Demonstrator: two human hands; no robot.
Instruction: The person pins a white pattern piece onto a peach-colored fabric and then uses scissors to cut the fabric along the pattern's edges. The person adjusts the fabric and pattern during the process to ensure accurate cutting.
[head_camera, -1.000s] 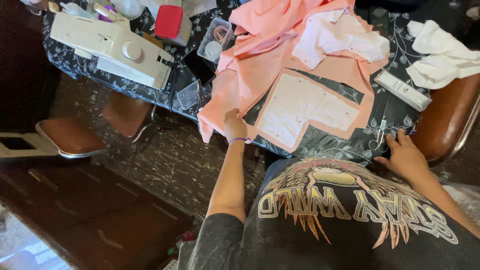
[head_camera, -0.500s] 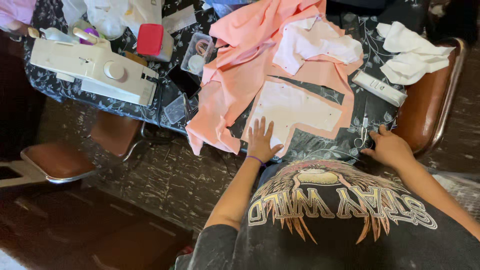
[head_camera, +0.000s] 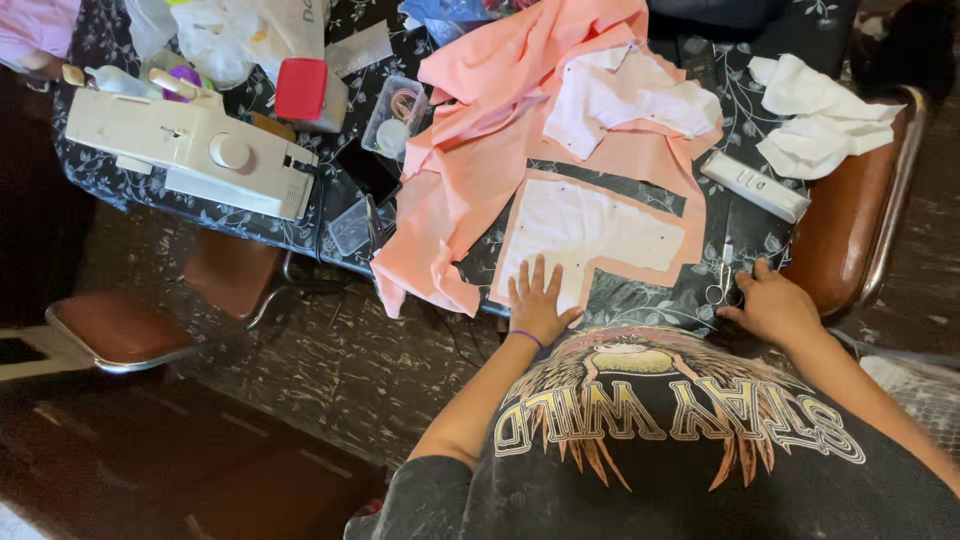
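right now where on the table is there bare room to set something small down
One bare strip of dark cloth lies between the pink fabric and the white remote-like bar, above the right hand. Another sits under the paper pattern, beside the left hand. Around the sewing machine it is crowded.

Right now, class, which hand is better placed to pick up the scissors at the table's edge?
Right. The right hand rests beside the scissors, while the left hand lies flat on the white pattern piece.
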